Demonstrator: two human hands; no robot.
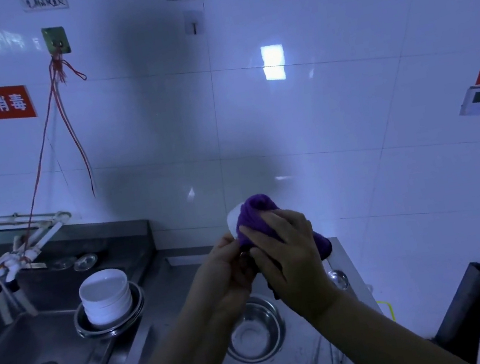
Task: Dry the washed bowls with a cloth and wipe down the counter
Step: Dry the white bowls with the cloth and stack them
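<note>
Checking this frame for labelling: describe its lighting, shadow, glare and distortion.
Head view: dim, blue-tinted; a broad dark shadow on the tiled wall; a bright window-like glare patch on the tiles; wide-angle bending of tile lines; purple cloth and both hands reasonably sharp.

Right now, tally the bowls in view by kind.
White bowl in the hands, wrapped in purple cloth: 1
White bowls stacked beside the sink: count unclear
Empty steel bowl on the counter: 1
Total: cannot tell
</note>
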